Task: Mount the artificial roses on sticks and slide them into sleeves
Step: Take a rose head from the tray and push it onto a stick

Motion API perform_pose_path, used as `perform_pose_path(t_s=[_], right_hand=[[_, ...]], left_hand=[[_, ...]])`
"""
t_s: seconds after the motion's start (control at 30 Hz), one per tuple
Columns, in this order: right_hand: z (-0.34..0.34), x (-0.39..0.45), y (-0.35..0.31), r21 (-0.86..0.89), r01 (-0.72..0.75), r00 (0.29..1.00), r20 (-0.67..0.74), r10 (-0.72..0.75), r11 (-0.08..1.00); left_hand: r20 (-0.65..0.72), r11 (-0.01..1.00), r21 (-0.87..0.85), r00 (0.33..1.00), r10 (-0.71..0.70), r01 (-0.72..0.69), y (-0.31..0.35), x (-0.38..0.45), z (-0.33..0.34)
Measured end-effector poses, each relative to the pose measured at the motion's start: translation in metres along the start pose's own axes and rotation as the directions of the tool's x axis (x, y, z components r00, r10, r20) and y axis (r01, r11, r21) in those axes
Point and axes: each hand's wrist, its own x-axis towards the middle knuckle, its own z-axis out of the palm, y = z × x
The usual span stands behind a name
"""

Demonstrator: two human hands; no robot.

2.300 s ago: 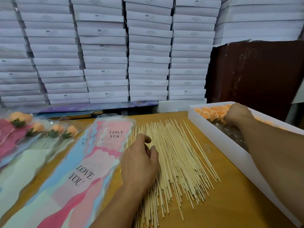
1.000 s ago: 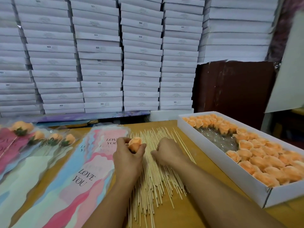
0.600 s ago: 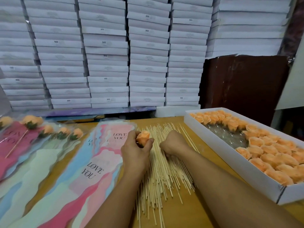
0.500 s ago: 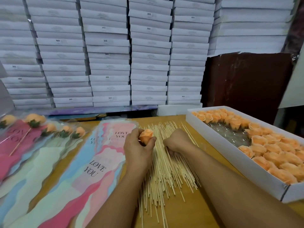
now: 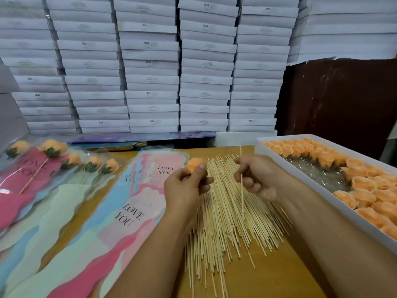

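The left hand (image 5: 184, 186) has its fingers curled round one orange rose (image 5: 194, 164), holding it up just over the pile of sticks (image 5: 223, 216). The right hand (image 5: 255, 179) pinches one thin stick (image 5: 241, 190), which stands almost upright, its low end down among the pile. The rose looks soft and very light, so a hard squeeze could squash its petals. It is best held low, near its bottom. The stick looks stiff but thin, so it may snap if bent. More roses sit in the white box (image 5: 322, 196) on the right. Empty sleeves (image 5: 133, 211) lie flat just left of the sticks.
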Motion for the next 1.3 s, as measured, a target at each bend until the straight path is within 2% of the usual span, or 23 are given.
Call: perform_pose_path(t_s=[0.13, 0.27, 0.43, 0.53, 0.7, 0.87, 0.97, 1.07, 1.2, 1.3], right_hand=[[0.001, -0.023, -0.003, -0.141, 0.065, 0.992, 0.12, -0.049, 0.988], [0.01, -0.036, 0.008, -0.197, 0.146, 0.961, 0.26, -0.092, 0.969], [0.015, -0.041, 0.011, -0.053, 0.111, 0.941, 0.328, -0.087, 0.992], [0.015, -0.046, 0.01, -0.05, 0.131, 0.909, 0.405, -0.099, 0.99], [0.022, -0.051, 0.016, -0.172, 0.201, 0.911, 0.396, -0.119, 0.964], [0.026, -0.052, 0.015, -0.138, 0.223, 0.913, 0.377, -0.157, 0.965], [0.026, -0.054, 0.015, -0.147, 0.239, 0.893, 0.42, -0.159, 0.96], [0.027, -0.056, 0.015, -0.183, 0.246, 0.892, 0.428, -0.148, 0.952], [0.032, -0.06, 0.016, -0.258, 0.341, 0.881, 0.424, -0.212, 0.904], [0.032, -0.062, 0.015, -0.231, 0.314, 0.882, 0.43, -0.193, 0.921]], left_hand=[[0.067, 0.956, -0.266, 0.991, -0.112, 0.126, 0.004, -0.005, 0.004], [0.125, 0.899, -0.384, 0.976, -0.177, 0.212, 0.01, -0.004, 0.001], [0.178, 0.852, -0.426, 0.952, -0.25, 0.303, 0.012, -0.001, -0.001], [0.179, 0.814, -0.477, 0.943, -0.281, 0.333, 0.015, -0.001, -0.002], [0.132, 0.819, -0.466, 0.941, -0.31, 0.335, 0.019, 0.002, -0.006], [0.152, 0.764, -0.53, 0.928, -0.341, 0.368, 0.024, 0.005, -0.01], [0.152, 0.752, -0.544, 0.925, -0.347, 0.372, 0.025, 0.006, -0.011], [0.151, 0.75, -0.545, 0.924, -0.351, 0.374, 0.026, 0.006, -0.012], [0.165, 0.762, -0.532, 0.928, -0.335, 0.369, 0.026, 0.007, -0.011], [0.173, 0.759, -0.534, 0.927, -0.332, 0.372, 0.026, 0.007, -0.012]])
